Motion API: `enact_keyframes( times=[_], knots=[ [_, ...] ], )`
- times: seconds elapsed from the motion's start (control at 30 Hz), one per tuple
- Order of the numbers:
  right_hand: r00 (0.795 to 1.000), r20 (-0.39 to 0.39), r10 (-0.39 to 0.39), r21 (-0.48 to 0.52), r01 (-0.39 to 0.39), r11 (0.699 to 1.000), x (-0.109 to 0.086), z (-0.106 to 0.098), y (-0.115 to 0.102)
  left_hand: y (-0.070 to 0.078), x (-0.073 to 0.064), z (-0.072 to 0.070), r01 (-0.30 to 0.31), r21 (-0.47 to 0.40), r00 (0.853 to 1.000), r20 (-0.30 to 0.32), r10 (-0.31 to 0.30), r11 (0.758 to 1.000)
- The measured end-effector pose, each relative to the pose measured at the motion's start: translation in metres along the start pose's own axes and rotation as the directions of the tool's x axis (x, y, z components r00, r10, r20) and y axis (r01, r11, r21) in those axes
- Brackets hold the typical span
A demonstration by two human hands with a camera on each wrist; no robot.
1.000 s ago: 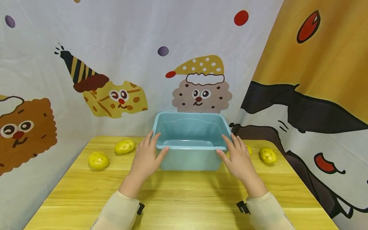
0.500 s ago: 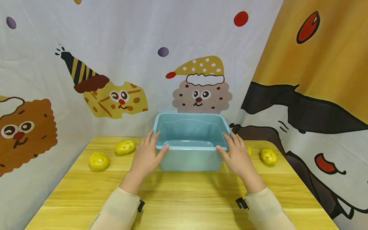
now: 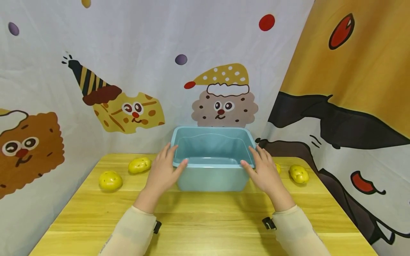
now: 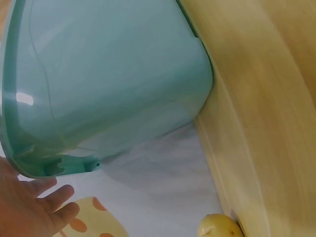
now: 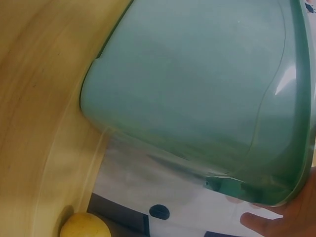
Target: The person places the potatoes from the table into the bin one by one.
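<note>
A light blue plastic bin (image 3: pixel 211 179) stands upright on the wooden table, its open top facing up and its inside bare. My left hand (image 3: pixel 163 174) is at its left front corner, thumb by the front rim and the other fingers extended along the side. Mirroring it, my right hand (image 3: pixel 264 174) is at the right front corner with fingers spread. In the left wrist view, the left fingers (image 4: pixel 59 197) lie loosely under the bin's rim (image 4: pixel 34 170). The right wrist view shows the right hand (image 5: pixel 291 217) right at the rim, fingers not curled round it.
Two yellow potatoes (image 3: pixel 110 181) lie left of the bin. To its right lies another potato (image 3: pixel 299 174), and one more (image 3: pixel 278 168) is partly hidden behind the right hand. A printed cartoon curtain (image 3: pixel 134 46) hangs close behind the table (image 3: pixel 205 220).
The head view tilts up slightly, so the scene sits a little lower. Both hands have edged slightly forward along the bin's rim; the bin and potatoes keep their places.
</note>
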State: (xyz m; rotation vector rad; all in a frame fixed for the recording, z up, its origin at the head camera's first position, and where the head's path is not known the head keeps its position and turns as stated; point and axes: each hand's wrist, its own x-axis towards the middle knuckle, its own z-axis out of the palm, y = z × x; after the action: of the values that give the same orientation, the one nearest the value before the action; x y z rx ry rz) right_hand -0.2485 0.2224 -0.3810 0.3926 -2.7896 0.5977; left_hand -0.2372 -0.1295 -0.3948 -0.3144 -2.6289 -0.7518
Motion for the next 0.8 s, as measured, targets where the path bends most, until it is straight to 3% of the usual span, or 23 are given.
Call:
enact_keyframes(
  times=[0.8],
  knots=[
    [1.0, 0.02, -0.005, -0.028, 0.006, 1.0, 0.012, 0.001, 0.006, -0.006, 0.013, 0.0, 0.044, 0.01, 0.997, 0.057, -0.044, 0.999]
  ],
)
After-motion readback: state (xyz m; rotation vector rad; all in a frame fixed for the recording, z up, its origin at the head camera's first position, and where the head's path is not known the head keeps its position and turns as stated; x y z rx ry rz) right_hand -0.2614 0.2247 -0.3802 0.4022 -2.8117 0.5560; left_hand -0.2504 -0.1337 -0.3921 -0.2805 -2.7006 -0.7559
